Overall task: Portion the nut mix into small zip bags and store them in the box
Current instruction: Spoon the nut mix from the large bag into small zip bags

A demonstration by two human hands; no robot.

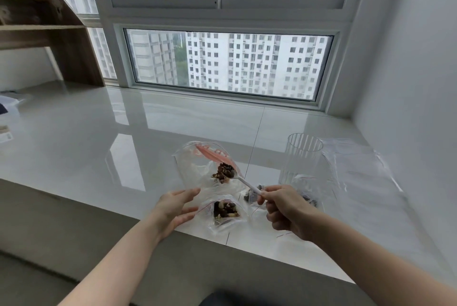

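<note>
Head view: right hand grips spoon; left hand open; bag print unreadable.

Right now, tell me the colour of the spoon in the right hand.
White, in the head view: the spoon, loaded with nuts.

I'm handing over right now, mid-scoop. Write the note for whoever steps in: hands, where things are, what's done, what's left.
Right hand grips the white spoon, loaded with nut mix, at the mouth of the large bag.
Left hand is open, beside the small zip bag, which already holds nuts.
Another bag with nuts lies behind the spoon; a clear cup stands right.
Left: finish filling, seal, store. No box in view.
</note>
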